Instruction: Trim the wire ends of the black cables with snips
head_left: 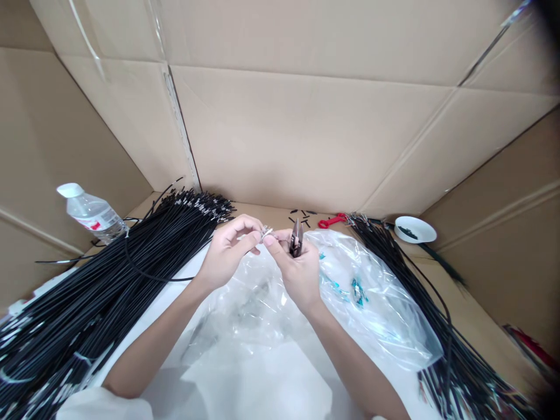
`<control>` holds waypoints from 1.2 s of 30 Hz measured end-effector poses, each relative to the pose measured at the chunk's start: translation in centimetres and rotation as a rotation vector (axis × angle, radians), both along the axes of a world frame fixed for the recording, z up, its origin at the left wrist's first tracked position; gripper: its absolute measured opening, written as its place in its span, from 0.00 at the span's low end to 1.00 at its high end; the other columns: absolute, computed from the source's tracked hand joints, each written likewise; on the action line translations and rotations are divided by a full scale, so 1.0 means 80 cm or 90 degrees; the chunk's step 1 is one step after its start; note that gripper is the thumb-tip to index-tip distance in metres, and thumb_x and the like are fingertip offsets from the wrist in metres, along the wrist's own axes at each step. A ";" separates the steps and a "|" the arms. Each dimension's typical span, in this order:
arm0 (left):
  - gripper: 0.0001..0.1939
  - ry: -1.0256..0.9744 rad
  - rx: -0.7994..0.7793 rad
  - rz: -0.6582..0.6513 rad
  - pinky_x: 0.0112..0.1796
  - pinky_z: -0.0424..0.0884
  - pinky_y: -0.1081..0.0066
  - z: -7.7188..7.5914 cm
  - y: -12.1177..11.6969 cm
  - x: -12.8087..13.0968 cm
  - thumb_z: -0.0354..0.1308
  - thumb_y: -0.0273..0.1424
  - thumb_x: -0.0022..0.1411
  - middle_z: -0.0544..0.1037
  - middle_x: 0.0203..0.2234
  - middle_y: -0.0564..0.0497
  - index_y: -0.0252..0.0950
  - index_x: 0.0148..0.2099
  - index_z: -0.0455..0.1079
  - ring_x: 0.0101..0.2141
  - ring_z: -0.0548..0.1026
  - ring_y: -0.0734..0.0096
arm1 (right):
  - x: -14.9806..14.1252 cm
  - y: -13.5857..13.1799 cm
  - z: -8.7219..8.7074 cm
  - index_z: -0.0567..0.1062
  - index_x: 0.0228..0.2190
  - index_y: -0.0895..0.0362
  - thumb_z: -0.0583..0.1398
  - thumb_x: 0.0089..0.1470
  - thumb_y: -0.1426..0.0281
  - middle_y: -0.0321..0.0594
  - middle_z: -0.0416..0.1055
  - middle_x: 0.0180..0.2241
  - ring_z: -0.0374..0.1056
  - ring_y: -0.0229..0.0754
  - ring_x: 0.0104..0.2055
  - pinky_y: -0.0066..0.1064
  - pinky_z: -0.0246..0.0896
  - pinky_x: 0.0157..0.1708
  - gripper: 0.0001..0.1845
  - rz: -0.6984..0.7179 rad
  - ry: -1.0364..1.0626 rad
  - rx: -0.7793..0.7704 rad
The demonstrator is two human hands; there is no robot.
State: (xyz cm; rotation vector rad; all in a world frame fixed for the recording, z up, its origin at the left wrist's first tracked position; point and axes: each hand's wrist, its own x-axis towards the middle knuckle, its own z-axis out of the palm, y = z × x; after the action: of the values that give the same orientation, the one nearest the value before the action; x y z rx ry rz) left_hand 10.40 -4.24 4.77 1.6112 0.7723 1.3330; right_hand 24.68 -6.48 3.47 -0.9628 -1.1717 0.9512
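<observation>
Both hands meet near the middle of the view, fingers pinched together at a frayed, silvery cable end (266,233). My left hand (230,248) is closed on it from the left. From the other side, the thumb and fingertips of my right hand (297,265) press on the same strands. A pair of small dark snips (296,239) is tucked in my right hand, blades pointing up and away. A black cable (157,278) loops from the left toward my left wrist, where it passes out of sight. Crumpled clear plastic (249,291) lies beneath the hands.
A thick bundle of black cables (131,251) fills the left; another bundle (389,262) lies right. A water bottle (94,213) leans on the left. Behind are a red tool (332,220), short black pieces (305,221) and a white bowl (420,227). Cardboard walls (306,134) enclose the space.
</observation>
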 end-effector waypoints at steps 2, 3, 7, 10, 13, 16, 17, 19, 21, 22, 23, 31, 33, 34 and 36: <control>0.05 0.090 0.091 0.031 0.39 0.74 0.72 0.004 -0.002 -0.007 0.60 0.32 0.66 0.76 0.36 0.51 0.37 0.38 0.75 0.37 0.75 0.72 | 0.001 0.003 -0.002 0.74 0.24 0.56 0.67 0.49 0.56 0.26 0.48 0.16 0.44 0.32 0.20 0.29 0.41 0.21 0.16 0.005 0.002 -0.002; 0.04 0.134 0.134 0.047 0.42 0.73 0.71 0.007 -0.003 -0.010 0.60 0.31 0.67 0.77 0.37 0.51 0.37 0.39 0.75 0.39 0.75 0.72 | 0.001 0.005 -0.003 0.74 0.24 0.56 0.67 0.49 0.56 0.26 0.49 0.16 0.45 0.32 0.20 0.29 0.42 0.21 0.16 0.009 0.002 -0.003; 0.04 0.230 0.240 0.109 0.45 0.69 0.71 0.013 -0.005 -0.020 0.62 0.30 0.67 0.79 0.36 0.53 0.39 0.38 0.77 0.40 0.75 0.72 | 0.002 0.009 -0.006 0.75 0.25 0.56 0.67 0.48 0.57 0.25 0.48 0.16 0.46 0.32 0.20 0.29 0.42 0.21 0.15 0.016 0.002 -0.005; 0.05 0.191 0.205 0.125 0.42 0.68 0.72 0.012 -0.004 -0.018 0.62 0.30 0.66 0.78 0.33 0.53 0.37 0.35 0.75 0.37 0.74 0.73 | -0.001 0.007 -0.005 0.74 0.24 0.56 0.67 0.49 0.58 0.25 0.48 0.16 0.44 0.32 0.20 0.29 0.41 0.21 0.15 0.024 0.004 -0.002; 0.07 0.098 0.075 0.084 0.39 0.69 0.74 0.009 -0.001 -0.012 0.63 0.32 0.64 0.77 0.31 0.53 0.35 0.33 0.74 0.35 0.74 0.74 | -0.005 0.004 -0.006 0.73 0.24 0.57 0.66 0.50 0.59 0.25 0.47 0.16 0.43 0.32 0.20 0.29 0.40 0.21 0.14 0.017 0.007 0.008; 0.07 0.029 -0.060 0.047 0.37 0.68 0.76 0.007 0.002 -0.010 0.63 0.33 0.62 0.77 0.31 0.53 0.35 0.33 0.75 0.34 0.73 0.75 | -0.007 0.002 -0.006 0.74 0.25 0.57 0.65 0.51 0.61 0.25 0.47 0.17 0.43 0.32 0.20 0.29 0.40 0.22 0.13 0.003 0.004 0.012; 0.07 0.010 -0.095 0.039 0.37 0.68 0.76 0.008 0.002 -0.010 0.63 0.34 0.62 0.77 0.31 0.54 0.36 0.34 0.75 0.33 0.73 0.75 | -0.007 0.002 -0.005 0.73 0.25 0.57 0.65 0.51 0.61 0.25 0.47 0.17 0.43 0.32 0.20 0.29 0.40 0.22 0.12 0.000 0.004 0.012; 0.08 -0.002 -0.128 0.026 0.36 0.68 0.77 0.010 0.002 -0.012 0.62 0.35 0.63 0.76 0.31 0.54 0.36 0.35 0.75 0.33 0.72 0.76 | -0.007 0.002 -0.005 0.73 0.24 0.57 0.65 0.50 0.62 0.25 0.49 0.17 0.44 0.32 0.20 0.29 0.41 0.22 0.12 -0.005 0.009 0.011; 0.09 0.029 -0.122 0.010 0.36 0.68 0.77 0.012 0.001 -0.014 0.62 0.37 0.63 0.76 0.30 0.54 0.36 0.35 0.75 0.33 0.71 0.76 | -0.007 0.003 -0.005 0.72 0.24 0.57 0.65 0.50 0.62 0.26 0.50 0.17 0.45 0.32 0.21 0.29 0.42 0.22 0.12 -0.007 0.012 0.007; 0.10 0.050 -0.109 0.003 0.36 0.68 0.77 0.014 0.001 -0.016 0.62 0.37 0.63 0.75 0.30 0.54 0.36 0.35 0.75 0.33 0.71 0.76 | -0.006 0.003 -0.006 0.72 0.24 0.57 0.65 0.50 0.62 0.26 0.51 0.17 0.46 0.32 0.21 0.29 0.42 0.23 0.12 -0.007 0.011 0.005; 0.10 0.070 -0.093 -0.004 0.37 0.68 0.77 0.015 0.001 -0.017 0.62 0.37 0.64 0.75 0.31 0.54 0.36 0.35 0.74 0.34 0.71 0.75 | -0.006 0.003 -0.006 0.72 0.24 0.57 0.64 0.50 0.62 0.26 0.50 0.17 0.45 0.32 0.21 0.29 0.42 0.23 0.12 -0.007 0.010 0.002; 0.06 0.174 0.092 0.056 0.39 0.69 0.73 0.013 -0.001 -0.020 0.66 0.35 0.63 0.80 0.36 0.52 0.38 0.38 0.77 0.38 0.76 0.72 | -0.002 0.006 -0.012 0.76 0.28 0.56 0.65 0.53 0.60 0.26 0.51 0.17 0.47 0.33 0.21 0.30 0.43 0.23 0.12 0.000 0.010 0.007; 0.06 0.179 0.112 0.062 0.39 0.69 0.73 0.014 -0.001 -0.020 0.66 0.34 0.64 0.81 0.36 0.52 0.38 0.36 0.78 0.38 0.76 0.72 | -0.001 0.007 -0.013 0.78 0.29 0.56 0.66 0.52 0.60 0.26 0.49 0.17 0.46 0.33 0.21 0.30 0.42 0.23 0.12 -0.001 0.015 0.004; 0.06 0.180 0.111 0.061 0.40 0.70 0.73 0.014 -0.002 -0.021 0.67 0.34 0.63 0.81 0.36 0.52 0.38 0.35 0.78 0.38 0.77 0.72 | -0.001 0.008 -0.014 0.78 0.29 0.56 0.66 0.51 0.60 0.26 0.48 0.17 0.45 0.33 0.21 0.30 0.42 0.23 0.12 0.001 0.018 0.004; 0.05 0.181 0.101 0.062 0.42 0.70 0.73 0.015 -0.002 -0.022 0.68 0.33 0.61 0.81 0.35 0.53 0.38 0.34 0.78 0.39 0.77 0.71 | 0.000 0.009 -0.015 0.79 0.29 0.56 0.67 0.49 0.60 0.25 0.47 0.17 0.44 0.32 0.21 0.30 0.41 0.23 0.12 0.010 0.023 0.006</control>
State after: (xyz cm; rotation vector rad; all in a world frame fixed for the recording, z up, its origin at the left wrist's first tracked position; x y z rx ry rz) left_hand 8.62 -4.40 5.99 1.9385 0.9437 1.2740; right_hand 24.71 -5.77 2.27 -0.9271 -1.1531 0.9710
